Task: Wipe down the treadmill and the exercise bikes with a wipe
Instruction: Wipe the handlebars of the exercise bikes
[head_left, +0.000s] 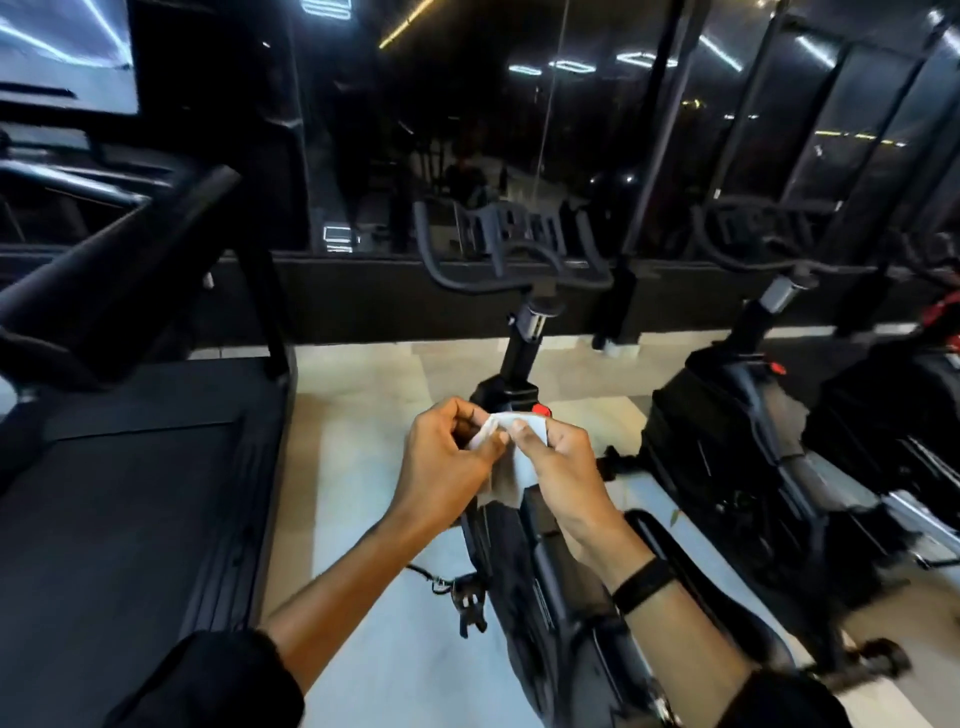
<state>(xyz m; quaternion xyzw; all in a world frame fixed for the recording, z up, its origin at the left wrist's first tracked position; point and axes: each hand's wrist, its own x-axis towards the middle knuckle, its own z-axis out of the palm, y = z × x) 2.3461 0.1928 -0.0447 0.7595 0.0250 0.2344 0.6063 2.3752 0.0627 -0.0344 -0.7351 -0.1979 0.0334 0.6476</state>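
A pale tiled floor (363, 395) fills the middle of the frame, catching a cool sheen. Behind it a low dark ledge (363, 291) runs across, topped by a wall of dark glass panels (571, 130) split by black upright frames (660, 130). Reflected strip lights (571, 66) glint in the glass at the top; the room is dim overall.

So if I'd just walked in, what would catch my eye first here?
Probably the two hands in the middle: the left hand and the right hand both pinch a white wipe between them. Right beneath them stands a black exercise bike, its handlebars towards the dark windows. A treadmill fills the left side, and a second bike stands at right.
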